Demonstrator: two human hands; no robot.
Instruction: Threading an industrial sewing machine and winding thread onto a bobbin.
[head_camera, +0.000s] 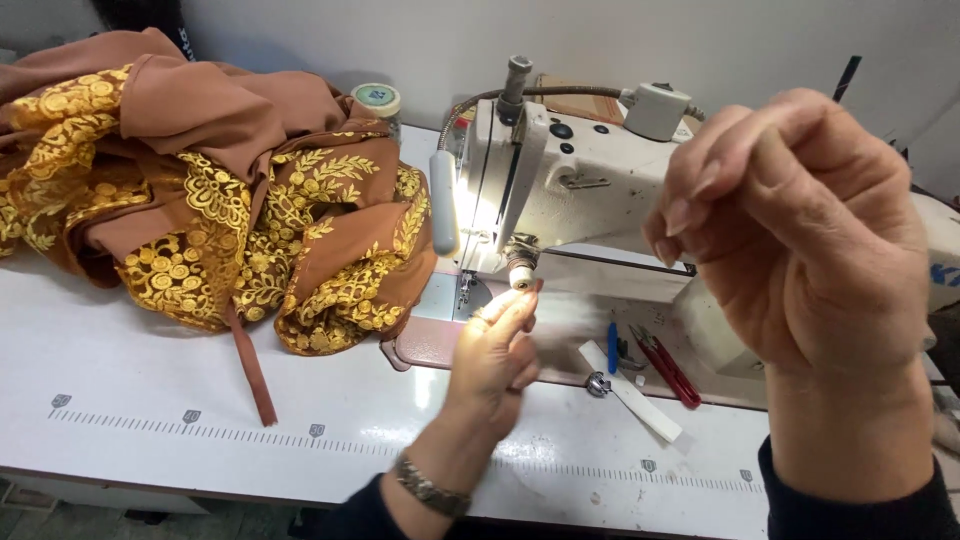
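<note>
Centrally, left hand (493, 350) raised just under the needle area of the white sewing machine (560, 180), thumb and forefinger pinched together at the tip, apparently on a thread too fine to make out. Right hand (800, 230) lifted high and close to the camera, fingers curled together in a loose fist, thumb against forefinger as if holding the other end of the same thread; cannot tell whether anything is actually gripped. Machine lamp (443, 203) lit beside the needle, presumably to show the fine work. On the machine bed towards the desk's right edge: one red thread snip (665, 365), one blue pen-like tool (612, 347), one white strip (632, 392) and one small metal bobbin (597, 384), all near the hands, seemingly kept within reach. Pushed aside at the desk's (150, 380) far left corner: one heap of brown fabric with gold embroidery (220, 200), one brown strap trailing toward the front edge, one spool (377, 100) standing behind it. One printed ruler scale (250, 432) running along the front edge.
</note>
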